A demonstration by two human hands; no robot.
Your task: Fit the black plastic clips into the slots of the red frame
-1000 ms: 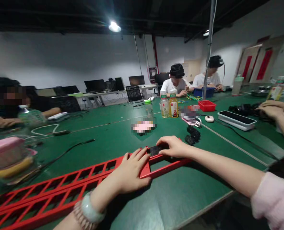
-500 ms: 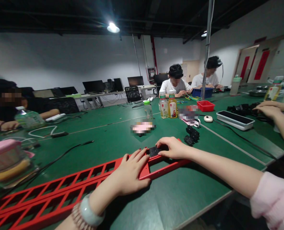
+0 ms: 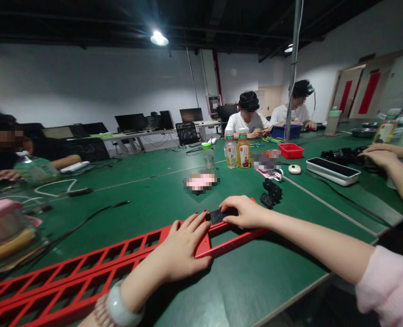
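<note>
Right hand (image 3: 244,212): thumb and fingertips pinching the near end of a black block (image 3: 216,216), which lies at the far rail of the wide end bay of a red frame (image 3: 204,244); whether it is seated or merely resting there cannot be told. Left hand (image 3: 179,250): fingers spread, palm down across the frame just left of the block, apparently steadying it. Condition, as judged: work partway, one block brought to the frame and not yet released; the ladder-like bays at left show no black blocks in their visible openings. Outlying: loose black pieces (image 3: 272,193), a small cluster on the green table (image 3: 249,277) just beyond the right hand, apart from the frame and seemingly yet to be handled. Farther off: a pink item (image 3: 200,182), blurred; two drink bottles (image 3: 244,154); a red bin (image 3: 291,156); co-workers seated at the far side, their progress too small to tell
</note>
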